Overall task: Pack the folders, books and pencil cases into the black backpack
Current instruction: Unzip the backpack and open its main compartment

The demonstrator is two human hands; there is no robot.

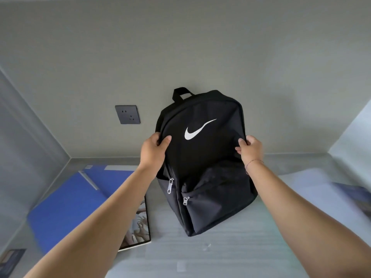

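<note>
The black backpack [202,157] with a white swoosh stands upright in the middle of the grey table, its bottom resting on the surface and its zippers closed. My left hand [153,150] grips its left side near the top. My right hand [251,149] pinches its right side at the same height. A blue folder [70,201] lies flat on the table to the left. A book with a photo cover [138,227] lies on the folder's right edge, partly hidden by my left forearm. No pencil case is visible.
A grey wall with a dark power socket [127,114] rises behind the backpack. A side wall closes the left. At the right lies a blurred printed book or magazine [353,197]. Another dark-covered item [12,257] shows at the bottom left corner.
</note>
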